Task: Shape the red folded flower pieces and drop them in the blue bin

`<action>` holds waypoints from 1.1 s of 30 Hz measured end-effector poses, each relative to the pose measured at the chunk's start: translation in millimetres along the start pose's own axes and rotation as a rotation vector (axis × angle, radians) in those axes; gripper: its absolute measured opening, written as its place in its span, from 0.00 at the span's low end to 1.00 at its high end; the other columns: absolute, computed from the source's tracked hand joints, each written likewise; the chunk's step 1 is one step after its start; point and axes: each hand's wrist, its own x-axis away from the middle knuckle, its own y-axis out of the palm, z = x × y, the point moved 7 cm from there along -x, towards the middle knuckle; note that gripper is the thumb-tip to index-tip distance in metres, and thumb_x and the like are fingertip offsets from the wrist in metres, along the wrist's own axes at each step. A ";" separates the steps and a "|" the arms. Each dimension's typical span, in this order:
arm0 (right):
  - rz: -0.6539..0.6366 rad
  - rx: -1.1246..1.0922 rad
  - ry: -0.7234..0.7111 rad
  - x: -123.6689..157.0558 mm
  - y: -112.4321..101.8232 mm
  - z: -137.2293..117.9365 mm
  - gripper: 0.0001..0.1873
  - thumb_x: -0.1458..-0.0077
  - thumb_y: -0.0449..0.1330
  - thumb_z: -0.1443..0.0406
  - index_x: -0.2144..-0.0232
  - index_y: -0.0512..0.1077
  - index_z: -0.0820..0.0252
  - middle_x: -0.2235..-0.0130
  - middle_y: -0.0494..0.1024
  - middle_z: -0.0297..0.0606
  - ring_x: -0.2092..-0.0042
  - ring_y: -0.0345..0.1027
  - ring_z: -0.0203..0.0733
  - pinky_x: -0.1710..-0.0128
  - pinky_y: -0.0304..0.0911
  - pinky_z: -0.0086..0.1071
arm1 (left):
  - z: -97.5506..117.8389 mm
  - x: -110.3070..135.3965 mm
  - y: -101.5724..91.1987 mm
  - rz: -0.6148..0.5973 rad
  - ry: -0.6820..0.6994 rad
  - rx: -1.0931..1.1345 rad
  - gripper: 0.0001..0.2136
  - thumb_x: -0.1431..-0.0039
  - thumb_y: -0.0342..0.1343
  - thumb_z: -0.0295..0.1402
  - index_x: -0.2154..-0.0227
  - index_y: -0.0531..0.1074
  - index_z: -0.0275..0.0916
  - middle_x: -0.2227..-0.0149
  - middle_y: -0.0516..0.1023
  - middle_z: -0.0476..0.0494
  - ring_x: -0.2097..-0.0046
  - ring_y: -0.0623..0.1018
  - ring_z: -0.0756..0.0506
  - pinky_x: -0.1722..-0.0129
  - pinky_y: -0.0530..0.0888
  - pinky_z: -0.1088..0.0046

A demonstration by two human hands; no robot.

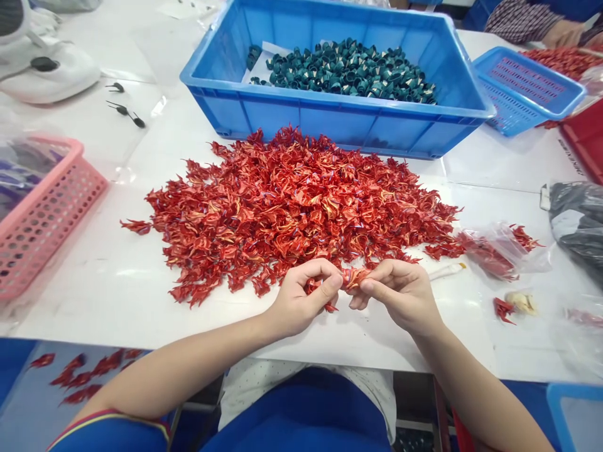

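Between my two hands is a small red spiky piece (353, 277) with orange and purplish streaks. My left hand (304, 295) pinches its left side with thumb and forefinger, and more red bits show under those fingers. The thumb and fingers of my right hand (400, 292) close on the other side of it. Just beyond my hands spreads a wide heap of similar red spiky pieces (292, 201) on the white table (141, 314). A slim white tool with a yellowish end (447, 271) lies right of my right hand.
Behind the heap stands a blue bin (330, 119) holding dark green curled pieces (348, 69). A pink basket (51, 213) is at left, a blue basket (527, 88) at far right. Right of me lie a clear bag of red pieces (494, 251) and a black bag (579, 220). Another person's hand (563, 32) shows top right.
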 end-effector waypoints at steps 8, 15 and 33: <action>0.028 0.034 -0.081 3.3 2.3 -9.2 0.09 0.52 0.71 0.61 0.76 0.78 0.59 0.79 0.81 0.38 0.79 0.76 0.43 0.80 0.75 0.30 | 4.9 0.7 1.1 -0.023 0.052 -0.011 0.21 0.42 0.57 0.52 0.76 0.66 0.38 0.81 0.66 0.53 0.80 0.66 0.54 0.80 0.66 0.78; 0.069 0.091 -0.175 6.9 2.1 -17.9 0.05 0.51 0.71 0.64 0.75 0.79 0.58 0.79 0.80 0.37 0.80 0.75 0.41 0.81 0.74 0.28 | 0.9 1.1 4.6 -0.062 -0.012 0.003 0.22 0.44 0.56 0.55 0.75 0.67 0.38 0.80 0.66 0.53 0.82 0.63 0.55 0.82 0.66 0.78; 0.095 0.477 -0.410 14.2 0.3 -22.7 0.04 0.47 0.65 0.70 0.72 0.76 0.58 0.75 0.80 0.35 0.77 0.74 0.37 0.77 0.72 0.28 | -6.7 2.9 2.0 -0.040 -0.007 -0.034 0.19 0.41 0.56 0.50 0.71 0.67 0.37 0.81 0.68 0.53 0.82 0.64 0.55 0.82 0.63 0.79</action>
